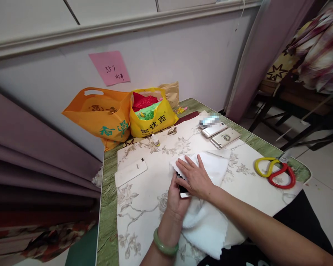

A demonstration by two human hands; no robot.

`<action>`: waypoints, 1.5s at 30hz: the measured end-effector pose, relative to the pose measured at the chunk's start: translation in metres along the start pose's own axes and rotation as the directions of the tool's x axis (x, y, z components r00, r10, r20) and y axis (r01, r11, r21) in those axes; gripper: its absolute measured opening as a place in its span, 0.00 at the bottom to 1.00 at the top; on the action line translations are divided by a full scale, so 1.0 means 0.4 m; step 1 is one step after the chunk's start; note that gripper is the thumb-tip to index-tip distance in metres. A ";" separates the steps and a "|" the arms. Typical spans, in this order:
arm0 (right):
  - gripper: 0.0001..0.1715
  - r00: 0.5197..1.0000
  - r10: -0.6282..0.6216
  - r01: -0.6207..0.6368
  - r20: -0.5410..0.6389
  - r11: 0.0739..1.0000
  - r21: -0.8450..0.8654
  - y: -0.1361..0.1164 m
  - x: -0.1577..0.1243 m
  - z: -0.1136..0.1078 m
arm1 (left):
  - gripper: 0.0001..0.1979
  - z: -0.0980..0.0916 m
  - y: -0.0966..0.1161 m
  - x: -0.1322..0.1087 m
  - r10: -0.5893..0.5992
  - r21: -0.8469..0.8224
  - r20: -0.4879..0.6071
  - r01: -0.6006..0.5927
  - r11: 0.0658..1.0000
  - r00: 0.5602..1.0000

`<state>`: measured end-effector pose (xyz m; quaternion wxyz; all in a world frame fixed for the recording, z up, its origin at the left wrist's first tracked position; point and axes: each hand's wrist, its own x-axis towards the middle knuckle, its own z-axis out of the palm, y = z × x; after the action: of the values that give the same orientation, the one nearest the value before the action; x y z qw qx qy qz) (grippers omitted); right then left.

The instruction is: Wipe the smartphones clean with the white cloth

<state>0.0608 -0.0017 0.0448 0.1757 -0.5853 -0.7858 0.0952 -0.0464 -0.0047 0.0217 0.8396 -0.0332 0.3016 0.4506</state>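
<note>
A phone [183, 193] with a dark screen and light border lies in my left hand [177, 199], whose fingers wrap its side and lower end. A green bangle [165, 244] circles my left wrist. Across the phone's upper part and a white cloth [218, 166] rests my right hand [198, 180], palm down, fingers stretched and spread. Its thumb reaches over the screen. The cloth spreads beyond the phone and hangs in folds toward me; how much of it lies beneath the phone is hidden.
On the floral-covered table [144, 221] lie a white phone [131, 172], a small bottle [155, 140], a silver phone [215, 130] and a gold phone with a ring [226, 137]. Scissors [277, 170] lie right. An orange bag [100, 114] and a yellow bag [154, 118] stand by the wall.
</note>
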 end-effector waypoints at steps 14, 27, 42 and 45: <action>0.42 0.995 -0.103 0.103 0.004 0.995 -0.009 -0.012 -0.098 -0.005 | 0.16 -0.006 -0.006 0.002 0.071 0.088 -0.116 -0.061 0.994 0.991; 0.41 0.989 -0.146 0.144 -0.029 0.989 -0.043 0.004 -0.230 -0.021 | 0.21 -0.004 0.001 -0.009 0.020 0.057 0.000 -0.020 0.998 1.000; 0.40 0.999 -0.019 0.017 -0.044 0.998 -0.058 0.020 -0.089 -0.007 | 0.14 -0.008 -0.003 -0.001 0.071 -0.007 -0.050 -0.071 0.997 0.996; 0.41 0.992 -0.120 0.117 -0.044 0.991 -0.066 0.003 -0.175 -0.011 | 0.16 -0.007 -0.004 -0.006 0.055 0.026 -0.020 -0.055 0.998 0.998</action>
<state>0.0814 -0.0681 0.0369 0.1813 -0.5450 -0.8174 0.0455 -0.0476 -0.0082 0.0204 0.8240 -0.0191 0.3168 0.4694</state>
